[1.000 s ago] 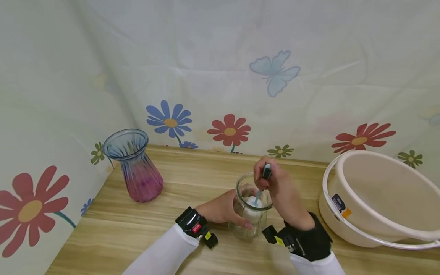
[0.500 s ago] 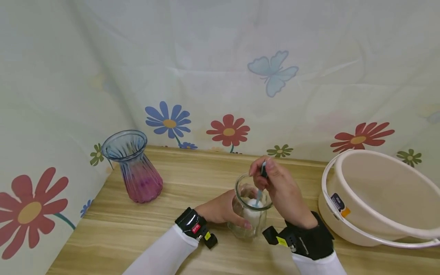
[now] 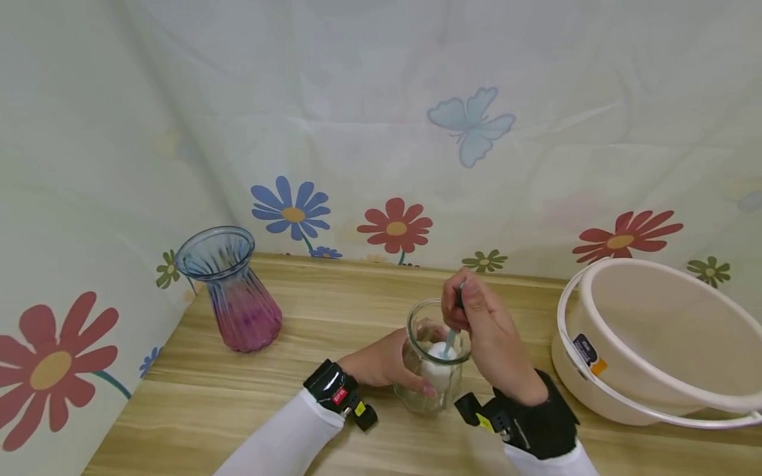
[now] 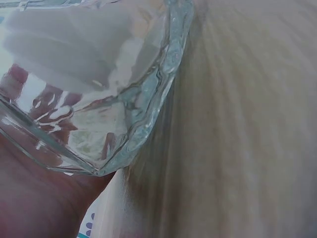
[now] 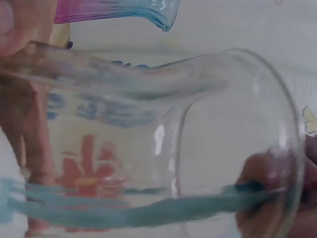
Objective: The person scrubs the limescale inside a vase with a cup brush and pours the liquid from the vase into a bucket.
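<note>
Right hand gripping a blue-handled tool, whose white head sits down inside the glass jar.
The right fingers are curled closely round the handle above the jar's rim; the left hand is wrapped round the jar's side, its thumb in front. Compared with half a second ago, the right hand has shifted slightly toward the cream bucket and the handle leans a little more that way, while the jar and left hand have held their places on the wooden table. Farther out, the blue-and-pink vase stands well apart on the left, unmoved.
</note>
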`<action>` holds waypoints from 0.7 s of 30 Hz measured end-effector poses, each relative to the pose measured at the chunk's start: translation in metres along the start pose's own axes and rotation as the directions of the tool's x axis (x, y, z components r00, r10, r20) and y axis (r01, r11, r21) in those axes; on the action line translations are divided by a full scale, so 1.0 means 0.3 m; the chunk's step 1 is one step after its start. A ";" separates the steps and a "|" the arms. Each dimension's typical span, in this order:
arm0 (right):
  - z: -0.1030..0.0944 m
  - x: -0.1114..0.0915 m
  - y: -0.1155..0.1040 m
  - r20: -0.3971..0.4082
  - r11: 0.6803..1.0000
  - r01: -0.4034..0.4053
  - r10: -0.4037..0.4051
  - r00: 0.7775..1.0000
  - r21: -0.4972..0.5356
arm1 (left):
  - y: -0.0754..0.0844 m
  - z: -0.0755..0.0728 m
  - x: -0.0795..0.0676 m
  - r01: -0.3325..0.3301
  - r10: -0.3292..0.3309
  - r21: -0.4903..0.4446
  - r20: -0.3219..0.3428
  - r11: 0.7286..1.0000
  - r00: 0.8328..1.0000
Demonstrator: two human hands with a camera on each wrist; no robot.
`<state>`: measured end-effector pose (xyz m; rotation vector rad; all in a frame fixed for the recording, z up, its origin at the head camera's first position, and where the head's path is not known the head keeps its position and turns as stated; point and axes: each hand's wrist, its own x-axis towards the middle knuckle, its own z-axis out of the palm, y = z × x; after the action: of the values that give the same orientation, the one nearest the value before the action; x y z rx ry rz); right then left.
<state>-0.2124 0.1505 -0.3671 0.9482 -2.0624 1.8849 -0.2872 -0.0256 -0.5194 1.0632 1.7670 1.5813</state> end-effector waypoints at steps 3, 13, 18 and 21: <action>0.005 -0.009 -0.023 -0.035 0.997 0.063 -0.061 0.998 0.050 | 0.002 0.002 0.004 -0.012 0.012 -0.029 0.011 1.000 1.000; 0.026 -0.025 -0.063 -0.171 0.872 0.419 -0.386 0.907 0.253 | -0.001 -0.001 -0.003 -0.042 0.041 0.057 0.008 0.997 0.999; 0.019 -0.024 -0.065 -0.147 0.899 0.386 -0.361 0.921 0.209 | 0.003 0.000 0.001 -0.029 0.028 0.043 0.014 0.999 1.000; 0.014 -0.017 -0.056 -0.103 0.934 0.325 -0.312 0.945 0.151 | 0.009 0.003 0.002 -0.021 0.021 0.010 0.004 1.000 1.000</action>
<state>-0.1978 0.1482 -0.3566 1.1489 -1.6110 1.9025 -0.2862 -0.0245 -0.5168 1.0923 1.7681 1.5834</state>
